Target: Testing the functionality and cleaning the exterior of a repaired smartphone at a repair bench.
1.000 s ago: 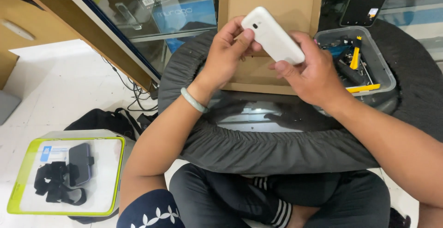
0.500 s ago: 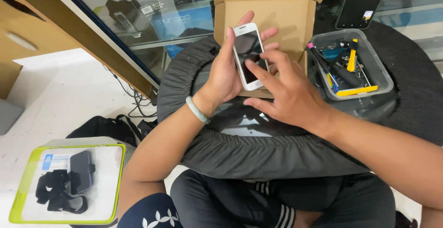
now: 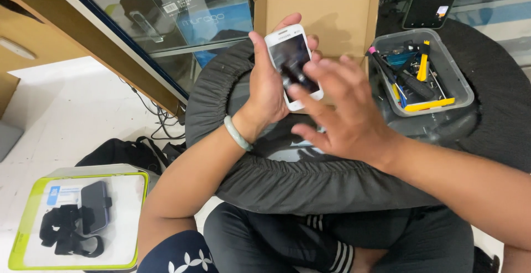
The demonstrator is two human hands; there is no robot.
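A white floor fills the left side, brightly lit. A glass cabinet with a dark blue frame runs across the top, reflecting light, and a wooden panel stands to its left. Black cables trail from under the cabinet to a black bag on the floor. A round table under a dark cover takes up the middle and right.
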